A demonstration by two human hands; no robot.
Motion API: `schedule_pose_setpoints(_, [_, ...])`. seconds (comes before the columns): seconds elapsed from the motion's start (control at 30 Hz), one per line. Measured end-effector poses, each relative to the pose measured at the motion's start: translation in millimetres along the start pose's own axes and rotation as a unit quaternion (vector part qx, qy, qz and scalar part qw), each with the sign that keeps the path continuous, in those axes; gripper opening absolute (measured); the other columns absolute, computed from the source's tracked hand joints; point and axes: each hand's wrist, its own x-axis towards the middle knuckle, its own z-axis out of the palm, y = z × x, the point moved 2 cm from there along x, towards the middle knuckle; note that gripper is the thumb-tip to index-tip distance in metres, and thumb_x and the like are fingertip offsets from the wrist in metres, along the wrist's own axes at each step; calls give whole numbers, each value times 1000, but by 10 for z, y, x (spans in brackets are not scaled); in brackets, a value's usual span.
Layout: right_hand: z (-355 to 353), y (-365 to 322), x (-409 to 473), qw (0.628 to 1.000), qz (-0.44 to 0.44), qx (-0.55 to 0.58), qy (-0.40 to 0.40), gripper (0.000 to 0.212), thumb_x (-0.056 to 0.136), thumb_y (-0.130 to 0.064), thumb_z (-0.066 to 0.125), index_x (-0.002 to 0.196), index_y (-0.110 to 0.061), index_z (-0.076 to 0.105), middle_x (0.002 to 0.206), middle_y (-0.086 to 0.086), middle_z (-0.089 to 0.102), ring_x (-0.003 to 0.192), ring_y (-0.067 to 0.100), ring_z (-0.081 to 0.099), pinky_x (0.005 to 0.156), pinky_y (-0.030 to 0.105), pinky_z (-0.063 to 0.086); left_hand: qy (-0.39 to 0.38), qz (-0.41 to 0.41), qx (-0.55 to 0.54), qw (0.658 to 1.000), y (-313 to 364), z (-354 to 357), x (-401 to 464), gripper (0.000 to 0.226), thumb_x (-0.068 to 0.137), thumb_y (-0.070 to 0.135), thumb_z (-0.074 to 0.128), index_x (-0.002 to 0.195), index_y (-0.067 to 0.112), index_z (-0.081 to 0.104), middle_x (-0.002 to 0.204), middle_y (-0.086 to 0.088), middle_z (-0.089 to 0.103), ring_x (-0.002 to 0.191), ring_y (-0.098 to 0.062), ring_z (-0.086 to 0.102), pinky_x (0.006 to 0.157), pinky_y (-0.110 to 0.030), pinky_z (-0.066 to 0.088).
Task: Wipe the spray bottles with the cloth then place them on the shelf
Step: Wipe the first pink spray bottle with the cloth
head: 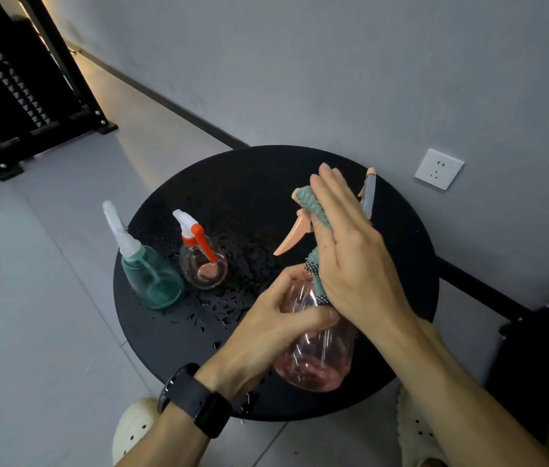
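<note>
My left hand point(275, 318) grips the body of a clear pink spray bottle point(317, 358) with a peach trigger, held over the round black table point(266, 183). My right hand point(350, 251) presses a teal cloth point(313, 205) flat against the bottle's neck and spray head, fingers stretched out. A teal spray bottle point(152, 278) with a white head stands at the table's left edge. Beside it stands a small pink spray bottle point(204, 264) with a red trigger.
Water drops lie on the table top around the two standing bottles. A black metal shelf frame point(24, 96) stands on the floor at the far left. A grey wall with a white socket point(438, 169) runs behind the table. Dark furniture point(542, 358) sits at right.
</note>
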Motion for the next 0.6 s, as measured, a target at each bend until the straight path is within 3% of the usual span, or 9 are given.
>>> schedule_pose_setpoints(0.1, [28,-34,-9,1000,-16,-21,-9,52,101,-6,40,151,-8,27,160,0,21,148,8,10,119,19,10,7,1,8,1000,19,-12,-16,49,84,3,73,122,31,58,108,-8,75,97,-30,74,83,-35,61])
schedule_pose_setpoints(0.3, [69,-70,-73,997,-46,0,-57,55,98,-1,37,151,-6,26,160,1,19,148,6,7,120,26,13,20,14,55,998,37,7,-33,49,84,3,74,125,24,56,108,-4,75,98,-19,73,85,-28,58])
schedule_pose_setpoints(0.43, [54,-103,-149,991,-71,7,-113,60,96,7,39,152,-8,24,161,-3,15,148,2,4,119,18,9,46,30,64,996,35,-32,-5,46,84,8,77,124,21,59,102,3,75,92,-12,73,79,-25,57])
schedule_pose_setpoints(0.5, [64,-115,-195,987,-83,1,-135,61,95,10,40,152,-7,25,162,-5,13,147,0,3,117,15,8,64,40,95,993,17,-59,19,43,83,14,79,121,24,61,109,7,72,102,-10,69,89,-31,56])
schedule_pose_setpoints(0.6, [62,-101,-217,990,-77,18,-118,63,94,13,40,152,-6,24,162,-3,15,148,3,5,119,21,12,65,44,115,990,13,-66,29,45,83,18,80,122,27,60,116,12,69,110,-4,64,99,-36,51])
